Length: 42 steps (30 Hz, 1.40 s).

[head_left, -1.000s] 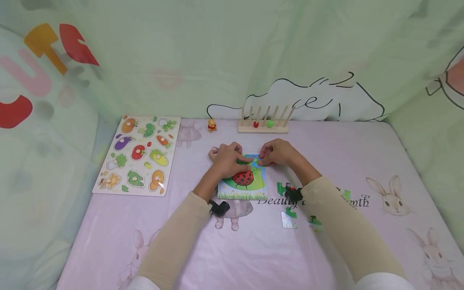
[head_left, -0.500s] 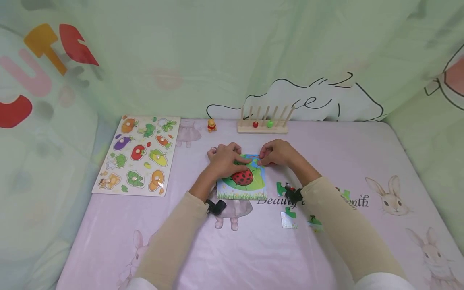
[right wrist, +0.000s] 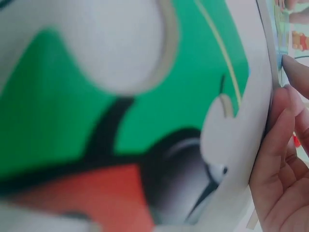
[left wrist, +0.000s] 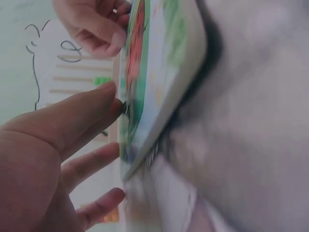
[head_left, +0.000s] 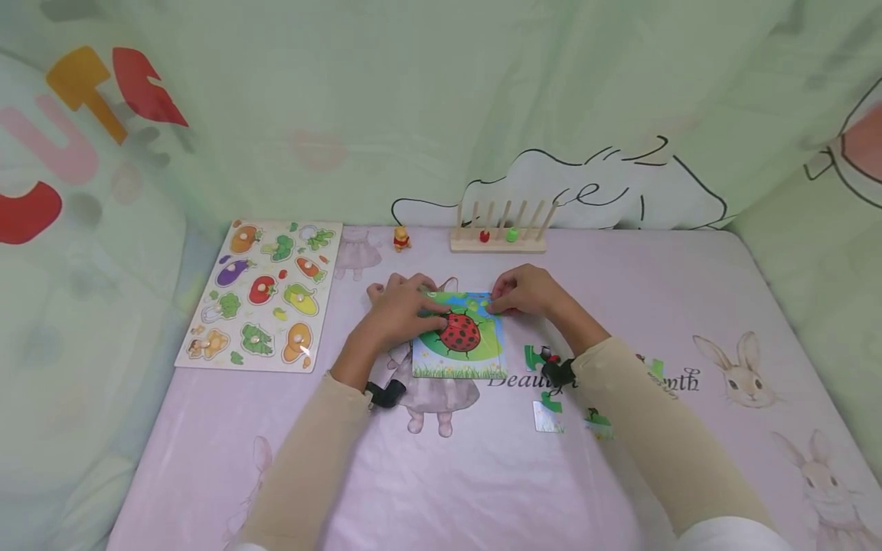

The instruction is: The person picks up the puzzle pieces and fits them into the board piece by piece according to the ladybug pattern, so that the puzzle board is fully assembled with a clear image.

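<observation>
A square ladybug puzzle board point(head_left: 475, 363) lies on the table, with a red spotted ladybug on green and a grass strip along its near edge. My left hand point(head_left: 398, 310) is over its upper left part, fingers spread; in the left wrist view the extended fingers point(left wrist: 91, 169) are close to the board's edge. At the far right corner, my right hand point(head_left: 525, 292) pinches the board's edge with curled fingers. In the right wrist view that hand point(right wrist: 285, 169) is partly cut off, and a loose puzzle piece point(right wrist: 212, 43) fills the foreground.
Loose puzzle pieces point(head_left: 549, 415) lie right of the board, some partly under the right forearm. A vegetable peg puzzle point(head_left: 258, 298) lies at the left. Behind stand a small bear figure point(head_left: 402, 239) and a wooden peg rack point(head_left: 498, 245) with a red and a green bead.
My left hand has slid left across the board, uncovering more of the ladybug and the upper picture. The right hand stays at the far right corner.
</observation>
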Available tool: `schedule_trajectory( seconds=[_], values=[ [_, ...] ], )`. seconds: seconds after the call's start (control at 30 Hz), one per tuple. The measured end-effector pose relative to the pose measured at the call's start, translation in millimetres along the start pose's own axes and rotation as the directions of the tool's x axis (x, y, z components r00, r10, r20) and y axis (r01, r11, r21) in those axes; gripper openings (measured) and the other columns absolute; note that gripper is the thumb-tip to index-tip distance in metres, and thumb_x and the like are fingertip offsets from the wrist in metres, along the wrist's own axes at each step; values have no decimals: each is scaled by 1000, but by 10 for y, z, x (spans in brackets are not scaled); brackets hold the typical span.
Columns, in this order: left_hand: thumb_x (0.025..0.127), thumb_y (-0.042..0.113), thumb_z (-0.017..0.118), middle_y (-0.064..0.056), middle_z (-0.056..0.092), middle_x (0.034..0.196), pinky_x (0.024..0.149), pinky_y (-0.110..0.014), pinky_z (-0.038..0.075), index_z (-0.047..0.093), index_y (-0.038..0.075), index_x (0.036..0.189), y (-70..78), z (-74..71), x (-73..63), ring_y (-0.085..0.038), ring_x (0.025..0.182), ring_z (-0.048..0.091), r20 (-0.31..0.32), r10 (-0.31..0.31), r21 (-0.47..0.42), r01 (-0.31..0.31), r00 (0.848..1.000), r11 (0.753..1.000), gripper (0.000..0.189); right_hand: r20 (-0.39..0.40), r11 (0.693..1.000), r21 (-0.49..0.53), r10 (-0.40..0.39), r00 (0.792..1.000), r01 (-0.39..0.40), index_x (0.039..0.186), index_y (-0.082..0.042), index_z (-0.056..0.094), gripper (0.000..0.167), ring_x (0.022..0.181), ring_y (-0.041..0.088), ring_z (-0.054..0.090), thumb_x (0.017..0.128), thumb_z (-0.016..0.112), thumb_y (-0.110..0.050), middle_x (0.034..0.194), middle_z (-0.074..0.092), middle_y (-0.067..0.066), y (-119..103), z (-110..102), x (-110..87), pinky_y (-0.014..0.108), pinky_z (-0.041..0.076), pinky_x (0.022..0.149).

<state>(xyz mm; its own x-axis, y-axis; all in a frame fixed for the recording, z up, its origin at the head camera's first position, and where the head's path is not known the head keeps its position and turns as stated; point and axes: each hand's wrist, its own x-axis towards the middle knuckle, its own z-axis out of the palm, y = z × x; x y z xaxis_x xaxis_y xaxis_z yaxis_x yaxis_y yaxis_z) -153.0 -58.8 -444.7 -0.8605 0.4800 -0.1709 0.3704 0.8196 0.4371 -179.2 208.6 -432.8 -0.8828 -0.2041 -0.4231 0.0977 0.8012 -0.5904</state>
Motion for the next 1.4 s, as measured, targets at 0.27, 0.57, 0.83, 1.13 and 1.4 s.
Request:
schedule_trajectory(
  seconds=[0.27, 0.57, 0.83, 1.13, 1.4],
  values=[
    [88, 57, 73, 6, 40, 159, 105, -70, 21, 55, 42, 145, -149, -102, -119, -34, 138, 35, 116, 13, 78, -23, 993, 997, 61, 69, 999, 15, -48, 996, 47, 111, -17, 77, 30, 93, 21, 59, 90, 77, -40, 99, 73, 0, 60, -67, -89, 33, 45, 84],
    [69, 63, 87, 6, 25, 167, 101, -63, 26, 39, 43, 155, -171, -148, -163, -33, 145, 25, 215, 34, 102, -57, 976, 993, 101, 100, 992, -58, -108, 989, 114, 124, -17, 72, 43, 108, 23, 64, 89, 79, -41, 117, 72, 3, 199, -219, -376, 44, 50, 97],
    [67, 61, 88, 6, 22, 168, 105, -68, 23, 38, 43, 155, -180, -106, -187, -31, 147, 24, 204, 26, 127, -53, 979, 991, 103, 115, 978, -143, -133, 984, 149, 118, -16, 76, 41, 99, 20, 62, 85, 82, -40, 109, 73, 1, 295, -266, -618, 35, 50, 85],
    [67, 60, 88, 8, 22, 169, 109, -71, 18, 37, 45, 155, -181, -87, -201, -28, 148, 22, 192, 9, 124, -34, 981, 992, 103, 65, 968, -189, -154, 986, 163, 108, -19, 78, 37, 101, 21, 60, 80, 87, -40, 107, 72, -2, 446, -213, -786, 38, 50, 87],
    [67, 60, 88, 8, 21, 169, 110, -71, 17, 37, 44, 156, -171, -99, -204, -29, 149, 22, 196, 2, 128, -28, 981, 991, 103, 51, 969, -197, -144, 988, 151, 101, -23, 78, 32, 102, 23, 59, 76, 90, -39, 109, 71, 1, 558, -206, -846, 42, 48, 91]
  ],
)
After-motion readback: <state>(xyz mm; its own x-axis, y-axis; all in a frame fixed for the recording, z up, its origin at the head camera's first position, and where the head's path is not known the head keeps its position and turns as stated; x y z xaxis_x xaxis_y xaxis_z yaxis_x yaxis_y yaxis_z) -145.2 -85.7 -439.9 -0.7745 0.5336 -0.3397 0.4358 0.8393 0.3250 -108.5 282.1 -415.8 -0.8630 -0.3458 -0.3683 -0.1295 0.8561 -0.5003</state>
